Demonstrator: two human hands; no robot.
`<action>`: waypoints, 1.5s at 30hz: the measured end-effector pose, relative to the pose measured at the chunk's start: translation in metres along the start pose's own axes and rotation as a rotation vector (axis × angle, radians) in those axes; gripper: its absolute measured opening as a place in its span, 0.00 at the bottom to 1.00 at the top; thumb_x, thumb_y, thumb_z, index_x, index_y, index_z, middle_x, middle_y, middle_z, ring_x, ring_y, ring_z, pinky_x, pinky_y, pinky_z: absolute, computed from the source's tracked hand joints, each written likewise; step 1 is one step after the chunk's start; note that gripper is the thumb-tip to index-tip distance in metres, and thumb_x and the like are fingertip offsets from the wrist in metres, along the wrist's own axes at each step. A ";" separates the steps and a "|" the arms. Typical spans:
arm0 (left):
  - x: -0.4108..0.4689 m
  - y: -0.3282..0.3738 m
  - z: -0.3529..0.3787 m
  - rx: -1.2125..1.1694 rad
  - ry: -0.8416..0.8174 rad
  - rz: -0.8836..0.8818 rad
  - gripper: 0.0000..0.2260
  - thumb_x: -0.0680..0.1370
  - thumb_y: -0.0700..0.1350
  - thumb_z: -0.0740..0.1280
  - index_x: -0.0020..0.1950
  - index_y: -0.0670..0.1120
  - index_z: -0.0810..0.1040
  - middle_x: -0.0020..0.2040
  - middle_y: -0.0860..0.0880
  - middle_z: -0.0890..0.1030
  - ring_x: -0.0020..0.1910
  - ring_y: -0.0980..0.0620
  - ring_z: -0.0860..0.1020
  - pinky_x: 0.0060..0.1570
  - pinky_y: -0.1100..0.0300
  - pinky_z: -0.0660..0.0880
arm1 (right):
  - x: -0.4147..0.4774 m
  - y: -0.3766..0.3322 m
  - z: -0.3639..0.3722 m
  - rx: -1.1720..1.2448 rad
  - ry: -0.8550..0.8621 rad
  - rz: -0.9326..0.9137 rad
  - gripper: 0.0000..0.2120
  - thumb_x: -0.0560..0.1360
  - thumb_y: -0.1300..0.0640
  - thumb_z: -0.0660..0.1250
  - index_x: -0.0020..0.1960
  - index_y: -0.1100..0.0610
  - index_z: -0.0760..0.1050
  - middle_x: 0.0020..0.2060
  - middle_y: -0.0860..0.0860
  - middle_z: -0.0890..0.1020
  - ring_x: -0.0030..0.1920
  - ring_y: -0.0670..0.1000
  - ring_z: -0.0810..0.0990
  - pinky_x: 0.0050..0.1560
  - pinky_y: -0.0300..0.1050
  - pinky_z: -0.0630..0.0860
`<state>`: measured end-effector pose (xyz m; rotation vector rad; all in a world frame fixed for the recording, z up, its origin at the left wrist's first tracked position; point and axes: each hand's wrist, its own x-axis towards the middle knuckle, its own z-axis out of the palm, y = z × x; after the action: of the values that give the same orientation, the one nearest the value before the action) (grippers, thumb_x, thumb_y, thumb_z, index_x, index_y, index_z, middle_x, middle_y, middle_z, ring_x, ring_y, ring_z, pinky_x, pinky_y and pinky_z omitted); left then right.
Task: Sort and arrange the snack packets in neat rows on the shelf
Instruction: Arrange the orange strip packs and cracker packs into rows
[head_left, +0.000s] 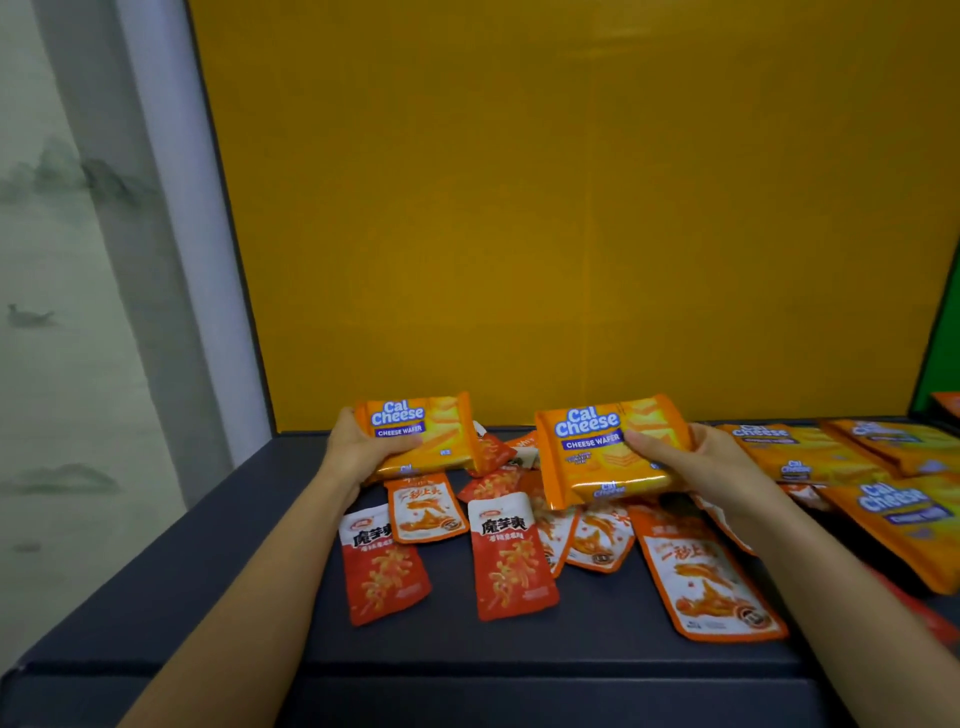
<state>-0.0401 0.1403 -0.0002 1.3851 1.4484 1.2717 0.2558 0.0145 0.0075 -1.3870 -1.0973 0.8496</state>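
I see my left hand (358, 452), its grip closed round an orange foil Cal Cheese wafer packet (415, 434), thumb across the front, held over the back left of the dark grey shelf (208, 597). My right hand (696, 462) grips a second orange Cal Cheese packet (602, 452) the same way, near the middle. Beneath both lie flat pouches, some overlapping: red-and-white pouches (511, 561) and orange-and-white pouches (711, 577). To the right, more Cal Cheese packets (810, 452) lie on the shelf, touching one another. A plain yellow back panel (571, 208) rises behind.
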 end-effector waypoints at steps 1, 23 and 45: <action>-0.003 0.003 -0.002 -0.003 0.017 0.023 0.30 0.64 0.39 0.78 0.62 0.40 0.69 0.59 0.40 0.77 0.48 0.47 0.76 0.47 0.53 0.73 | -0.001 0.000 -0.001 0.018 -0.005 0.006 0.17 0.64 0.51 0.75 0.49 0.57 0.79 0.47 0.56 0.85 0.45 0.53 0.84 0.51 0.49 0.80; -0.149 0.139 0.190 -0.288 -0.555 0.083 0.06 0.71 0.41 0.71 0.47 0.45 0.78 0.28 0.50 0.83 0.23 0.55 0.80 0.24 0.62 0.78 | -0.120 0.017 -0.274 0.018 0.474 -0.030 0.19 0.72 0.52 0.69 0.58 0.61 0.76 0.44 0.53 0.83 0.35 0.46 0.83 0.34 0.38 0.77; -0.381 0.220 0.576 -0.249 -0.868 0.130 0.04 0.71 0.40 0.71 0.43 0.46 0.77 0.39 0.46 0.81 0.25 0.58 0.79 0.27 0.67 0.77 | -0.248 0.074 -0.648 -0.073 0.762 0.098 0.22 0.71 0.50 0.70 0.59 0.63 0.74 0.48 0.57 0.82 0.39 0.51 0.79 0.30 0.39 0.74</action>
<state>0.6174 -0.1619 0.0396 1.5820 0.5952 0.7184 0.7992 -0.4231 -0.0098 -1.6359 -0.4741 0.2845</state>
